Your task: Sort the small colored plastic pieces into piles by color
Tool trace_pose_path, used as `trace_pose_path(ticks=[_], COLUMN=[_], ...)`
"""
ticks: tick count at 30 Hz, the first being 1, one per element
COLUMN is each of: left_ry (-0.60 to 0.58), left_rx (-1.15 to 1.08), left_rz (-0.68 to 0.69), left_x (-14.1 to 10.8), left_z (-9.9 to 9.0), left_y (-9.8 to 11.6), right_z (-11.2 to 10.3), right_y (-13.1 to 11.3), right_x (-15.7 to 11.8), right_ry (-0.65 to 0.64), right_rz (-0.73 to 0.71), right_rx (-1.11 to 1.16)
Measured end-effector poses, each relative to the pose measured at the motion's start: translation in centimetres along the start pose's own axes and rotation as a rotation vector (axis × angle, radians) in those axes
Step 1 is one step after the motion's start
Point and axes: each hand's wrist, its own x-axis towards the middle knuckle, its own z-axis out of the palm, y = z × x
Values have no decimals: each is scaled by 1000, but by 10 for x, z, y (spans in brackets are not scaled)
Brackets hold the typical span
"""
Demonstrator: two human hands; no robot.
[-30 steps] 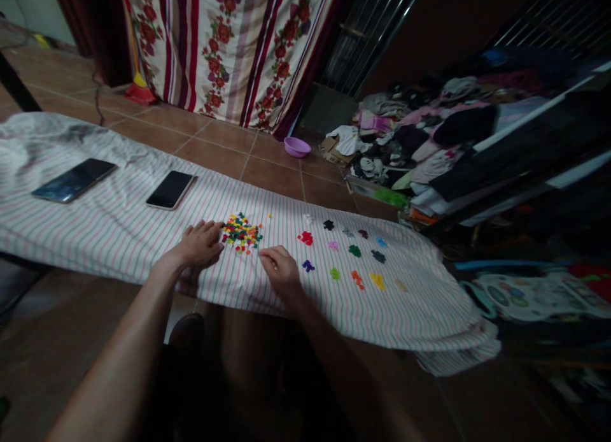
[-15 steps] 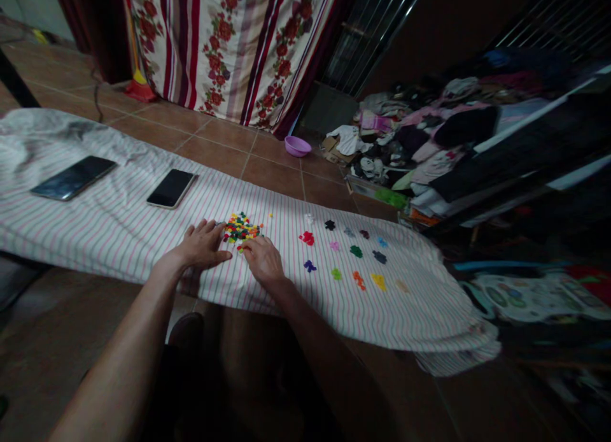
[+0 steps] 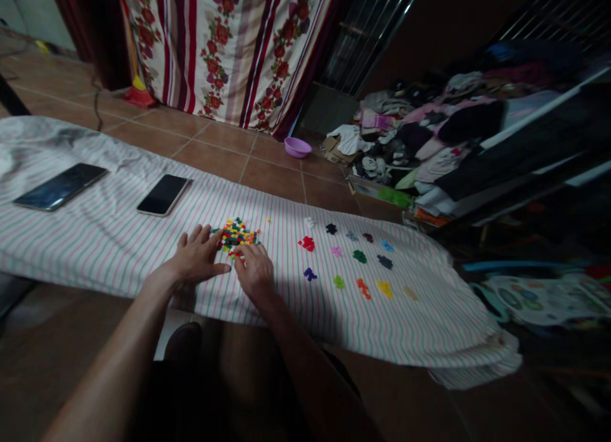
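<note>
A mixed pile of tiny coloured pieces (image 3: 237,233), too small to name, lies on a striped cloth (image 3: 267,302). My left hand (image 3: 196,257) rests flat at the pile's left edge, fingers spread, with the fingertips touching the outer pieces. At the near right edge of the pile, my right hand (image 3: 256,269) has its fingers curled and pressed together; what is in them, if anything, is hidden. Sorted little heaps sit in rows to the right, among them a red heap (image 3: 307,243), a dark green heap (image 3: 359,256), a yellow heap (image 3: 384,289) and a purple heap (image 3: 310,274).
A phone (image 3: 163,195) and a larger dark tablet-like device (image 3: 62,186) lie on the cloth to the left. Beyond it, a purple basin (image 3: 297,147) stands on the tiled floor. Heaped clothes (image 3: 429,130) fill the back right. A patterned curtain (image 3: 229,47) hangs behind.
My right hand has shifted slightly left and toward me along the pile's near edge, its fingers more curled. My left hand stays spread beside the pile. The camera view has shifted a little.
</note>
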Motion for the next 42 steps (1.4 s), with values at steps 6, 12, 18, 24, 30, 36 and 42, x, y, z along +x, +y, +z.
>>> trace_pose_path(ticks=[6,12,18,24,30,36,42], left_ry=[111,271,382,402,571,496,488], left_rx=[17,11,-26,-57,-107,-89,-110], left_rz=[18,77,96,112,236,205,182], left_x=[8,19,24,26,27,19,18], left_z=[15,35,47,39,31,16,14], left_y=[-10,-27,-40,-43,-37,-27,-26], right_z=[-2,-4,-32,-74,-90,-84,-75], right_y=[-2,2,36,105,147,150,148], right_x=[-2,-2,8,9,-7,-5,1], right_ry=[6,11,193,442,357,302,269], right_rz=[-4,-2,24,235,320,241,228], right_rx=[62,150,273,205,197,166,35])
